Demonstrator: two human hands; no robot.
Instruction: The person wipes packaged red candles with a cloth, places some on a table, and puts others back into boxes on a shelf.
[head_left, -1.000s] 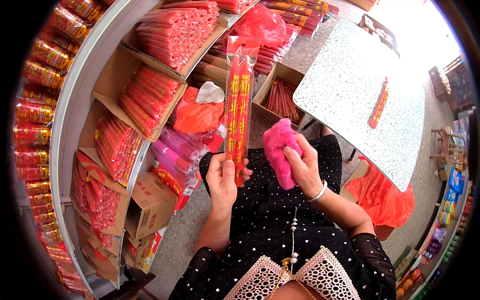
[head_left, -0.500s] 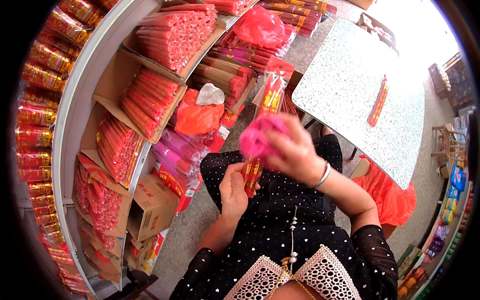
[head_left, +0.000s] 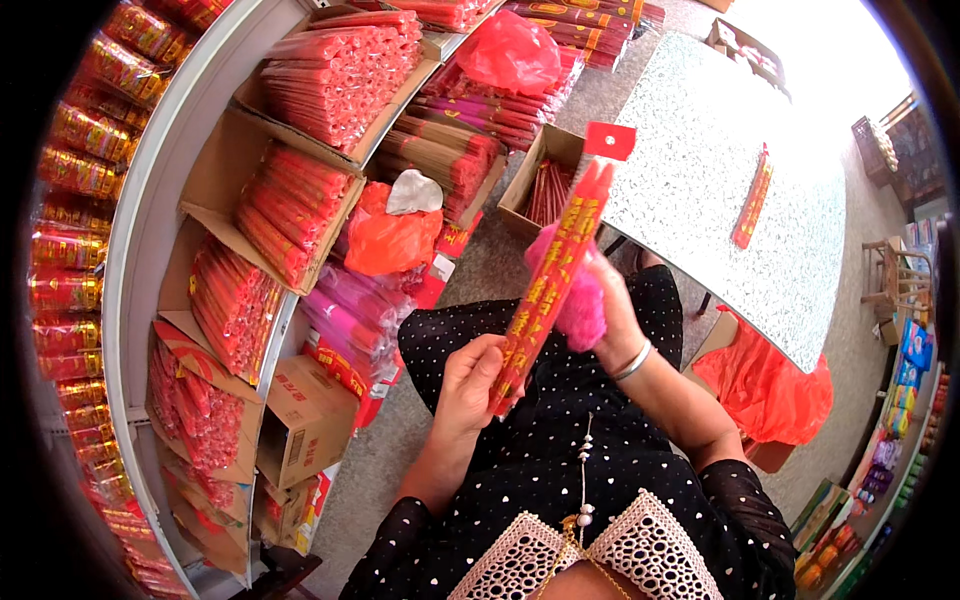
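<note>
A long pack of red candles with gold lettering and a red header card slants up and away in front of my lap. My left hand is closed round its lower end. Against the pack's right side, farther up, my right hand is closed on a bright pink cloth. The cloth touches the back and side of the pack, which hides part of it and some of my right fingers. A similar red pack lies on the speckled white table.
Shelves at the left hold boxes of red candle bundles. An open carton of red sticks stands beside the table. Orange and red plastic bags lie on the stock. A red bag drapes a box under the table's near edge.
My right hand with the pink cloth has moved from the pack's front round to its right side. The pack now tilts further right, its gold-lettered face uncovered.
</note>
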